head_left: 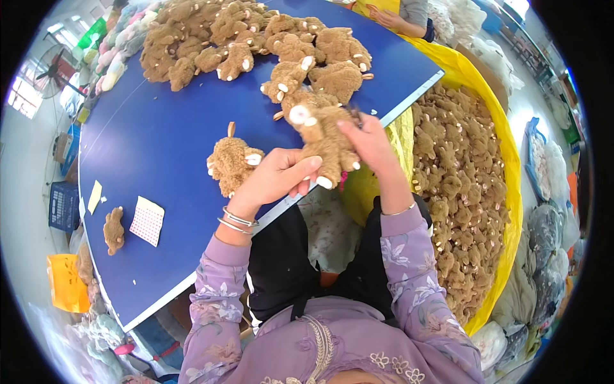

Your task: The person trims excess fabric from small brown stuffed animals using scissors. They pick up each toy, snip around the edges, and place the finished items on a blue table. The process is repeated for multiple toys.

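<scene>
Both hands hold one fuzzy brown plush toy animal [322, 137] up over the near edge of the blue bench [160, 134]. The left hand [276, 178] has its grip wrapped under the toy, likely to keep it steady. The right hand [366, 142] pinches its far side, so the white feet face up. Just left of this toy, another brown plush toy [231, 164] lies on the bench. Behind it sits a heap of brown plush toys [256, 41]. To its right stands a yellow sack full of toys [505, 160].
</scene>
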A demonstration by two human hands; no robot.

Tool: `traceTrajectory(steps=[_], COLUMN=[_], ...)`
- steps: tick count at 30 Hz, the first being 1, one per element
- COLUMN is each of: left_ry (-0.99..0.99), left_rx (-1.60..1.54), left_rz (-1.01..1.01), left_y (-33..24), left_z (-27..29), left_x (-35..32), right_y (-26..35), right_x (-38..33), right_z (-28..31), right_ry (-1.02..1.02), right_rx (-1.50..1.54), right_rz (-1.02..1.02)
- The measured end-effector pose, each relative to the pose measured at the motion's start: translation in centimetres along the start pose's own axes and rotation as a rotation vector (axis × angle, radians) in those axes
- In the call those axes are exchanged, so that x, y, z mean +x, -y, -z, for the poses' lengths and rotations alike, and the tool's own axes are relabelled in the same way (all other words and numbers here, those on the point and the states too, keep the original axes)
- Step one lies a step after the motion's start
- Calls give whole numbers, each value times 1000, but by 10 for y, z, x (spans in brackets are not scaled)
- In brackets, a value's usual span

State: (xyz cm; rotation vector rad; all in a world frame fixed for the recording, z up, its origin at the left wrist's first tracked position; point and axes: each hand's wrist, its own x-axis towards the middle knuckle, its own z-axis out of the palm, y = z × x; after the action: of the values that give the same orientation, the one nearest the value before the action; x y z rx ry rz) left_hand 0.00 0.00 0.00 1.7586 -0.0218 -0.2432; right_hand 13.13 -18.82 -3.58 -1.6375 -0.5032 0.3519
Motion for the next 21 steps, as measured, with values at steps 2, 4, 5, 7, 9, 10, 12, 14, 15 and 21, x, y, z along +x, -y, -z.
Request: traceTrajectory(steps=[2,4,5,7,9,10,12,14,15,21], left_ry=[-99,-373,-497,-727,-699,-547,-486,-494,-534,-701], left_rx=[-112,-200,-92,254,745,509,627,467,377,-178], left_rz=[-217,-370,-349,-188,-55,60,71,65,25,-177], left_y=[-7,-5,-10,-2,29,33,34,32,33,22], left_z=[16,49,63,85,97,96,88,79,73,33], left_x=[-11,-23,-31,-36,-37,-32,-24,-12,-8,16], right_y=[-14,23,19,18,8,3,5,17,25,9], right_x=[1,-5,-3,0,8,10,6,-5,-10,-17], right_z=[20,33,59,80,67,54,25,-1,-19,-58], right_ry=[-160,-397,-250,-271,-354,-327,-108,96,168,267], right_rx=[309,1162,1187,1190,939,806,579,180,115,199], right_rz=[12,175,317,335,73,-20,-16,-127,-133,27])
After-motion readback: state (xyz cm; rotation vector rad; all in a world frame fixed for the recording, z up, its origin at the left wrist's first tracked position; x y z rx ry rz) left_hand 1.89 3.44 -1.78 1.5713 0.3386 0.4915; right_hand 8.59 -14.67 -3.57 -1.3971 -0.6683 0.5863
